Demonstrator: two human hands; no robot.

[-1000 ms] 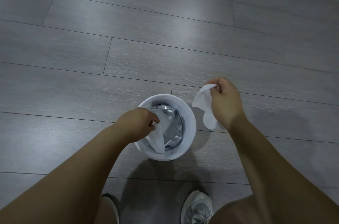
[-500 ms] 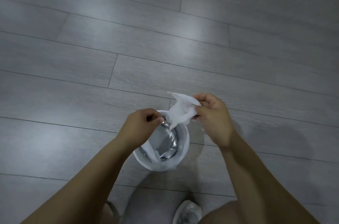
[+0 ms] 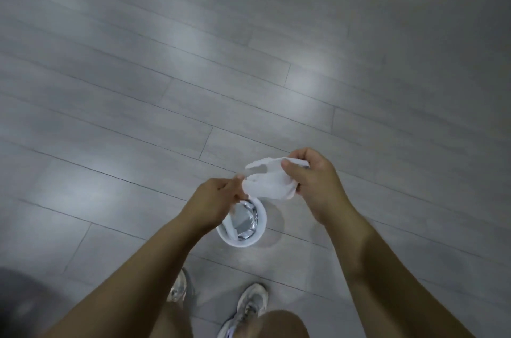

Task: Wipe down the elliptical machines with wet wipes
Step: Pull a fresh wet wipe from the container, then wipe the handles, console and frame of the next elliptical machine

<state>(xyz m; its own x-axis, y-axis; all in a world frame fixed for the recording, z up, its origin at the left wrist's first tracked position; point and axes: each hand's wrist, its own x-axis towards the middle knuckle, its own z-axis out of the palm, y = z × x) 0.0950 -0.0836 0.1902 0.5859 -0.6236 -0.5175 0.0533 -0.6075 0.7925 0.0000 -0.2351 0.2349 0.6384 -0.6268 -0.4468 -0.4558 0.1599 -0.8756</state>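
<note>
A white wet wipe (image 3: 269,181) hangs between both hands above the floor. My right hand (image 3: 312,184) pinches its right end between thumb and fingers. My left hand (image 3: 218,199) pinches the wipe's left edge. Directly below the hands stands a round white tub (image 3: 260,235) on the floor, with a crumpled silver foil pack (image 3: 244,223) and another strip of white wipe inside it. My left hand covers part of the tub's left rim. No elliptical machine is in view.
Grey wood-plank floor (image 3: 249,75) fills the view. My two feet in light sneakers (image 3: 249,307) stand just behind the tub. A dark blurred shape (image 3: 19,304) sits at the lower left corner.
Both hands rose away from the tub and came together on the wipe. My left hand let go of the strip in the tub and took the wipe's left edge. The view rose.
</note>
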